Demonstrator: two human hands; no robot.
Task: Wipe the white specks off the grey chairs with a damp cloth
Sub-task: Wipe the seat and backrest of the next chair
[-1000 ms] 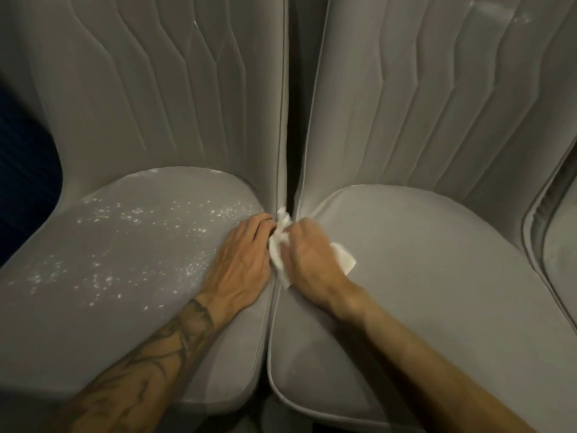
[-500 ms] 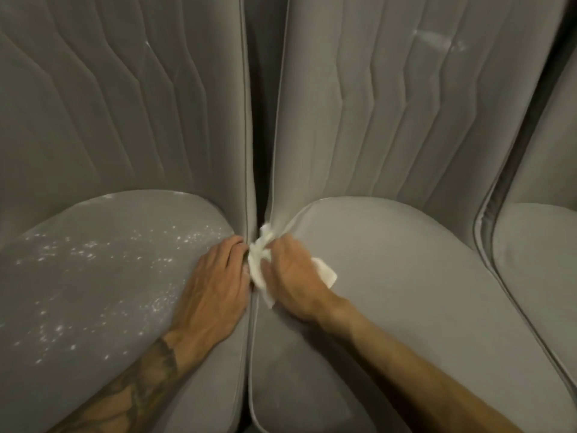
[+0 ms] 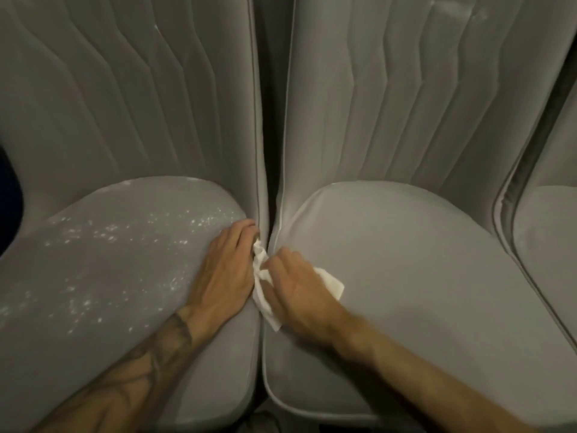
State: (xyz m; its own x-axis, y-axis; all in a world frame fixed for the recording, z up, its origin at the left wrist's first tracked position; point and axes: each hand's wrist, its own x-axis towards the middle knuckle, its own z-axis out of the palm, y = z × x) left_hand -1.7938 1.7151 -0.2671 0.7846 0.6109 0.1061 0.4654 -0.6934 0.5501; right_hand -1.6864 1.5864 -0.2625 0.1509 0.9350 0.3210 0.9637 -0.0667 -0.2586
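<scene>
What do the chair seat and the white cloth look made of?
Left chair seat: seemingly a matte, velvety grey fabric with piped edges; white specks sit on its surface. Cloth: thin, white and crumpled, possibly a paper towel or disposable wipe; damp cannot be judged.

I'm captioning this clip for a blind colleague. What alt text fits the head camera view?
Two bare hands work at the gap between two grey chairs: the right hand presses a white cloth into it, and the left hand rests on the left seat, dotted with white specks. The right seat looks clean.
</scene>
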